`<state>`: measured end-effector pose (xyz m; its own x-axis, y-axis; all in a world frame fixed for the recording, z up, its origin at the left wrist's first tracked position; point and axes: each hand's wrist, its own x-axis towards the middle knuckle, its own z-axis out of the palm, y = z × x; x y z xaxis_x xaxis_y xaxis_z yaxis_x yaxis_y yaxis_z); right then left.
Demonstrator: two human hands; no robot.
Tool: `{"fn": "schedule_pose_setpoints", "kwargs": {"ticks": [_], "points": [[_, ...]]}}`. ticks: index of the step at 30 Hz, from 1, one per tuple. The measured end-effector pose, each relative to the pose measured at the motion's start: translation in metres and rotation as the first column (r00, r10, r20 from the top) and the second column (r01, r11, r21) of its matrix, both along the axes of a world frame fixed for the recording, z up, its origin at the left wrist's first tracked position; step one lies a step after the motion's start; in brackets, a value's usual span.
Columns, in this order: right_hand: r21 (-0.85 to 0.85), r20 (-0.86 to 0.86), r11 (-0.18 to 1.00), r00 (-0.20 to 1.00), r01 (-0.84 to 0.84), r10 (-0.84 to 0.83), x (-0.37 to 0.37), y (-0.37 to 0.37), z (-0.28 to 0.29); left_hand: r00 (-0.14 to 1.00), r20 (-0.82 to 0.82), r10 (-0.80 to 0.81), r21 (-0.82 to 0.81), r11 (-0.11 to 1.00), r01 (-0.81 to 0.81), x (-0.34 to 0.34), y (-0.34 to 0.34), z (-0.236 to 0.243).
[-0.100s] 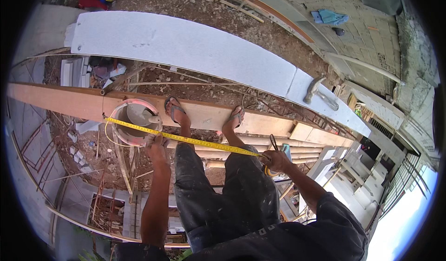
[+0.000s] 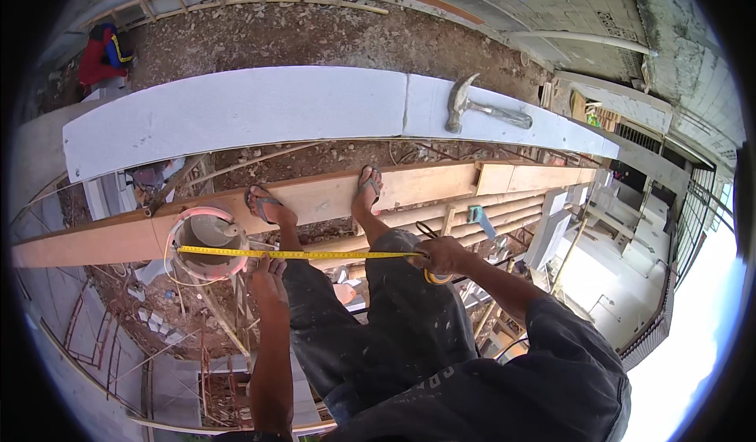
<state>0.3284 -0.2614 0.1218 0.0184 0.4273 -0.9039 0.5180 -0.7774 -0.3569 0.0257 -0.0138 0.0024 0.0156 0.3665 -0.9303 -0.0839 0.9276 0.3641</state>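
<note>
Over the bucket (image 2: 211,272), the yellow tape measure (image 2: 339,255) stretches sideways; my right hand (image 2: 443,255) is closed on its right end; I cannot tell whether my left hand (image 2: 268,283), at its edge, pinches it; a slackened hold could, I judge, drop the free end inside.

Dark short-sleeved shirt (image 2: 512,403), pale lettering (image 2: 435,381), dark trousers (image 2: 405,308) flecked white, grey-strapped flip-flops (image 2: 268,203)

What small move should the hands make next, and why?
Perhaps the left hand should guide the yellow tape clear of the bucket: the tape extends from the right hand, its far end appears over the bucket with nothing visibly holding it, and the left fingers are already beside it.
</note>
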Motion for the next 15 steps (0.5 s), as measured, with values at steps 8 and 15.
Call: {"fn": "schedule_pose_setpoints", "kwargs": {"ticks": [8,15], "points": [[0.062,-0.111,0.953,0.951,0.296,-0.288,0.007,-0.102,0.035,0.699,0.406,-0.589,-0.075,0.741,0.667,0.150,-0.184,0.102],[0.124,-0.183,0.722,0.731,0.680,-0.657,-0.016,-0.163,0.054,0.285,0.371,-0.884,0.018,0.313,0.950,0.198,-0.244,0.133]]}}
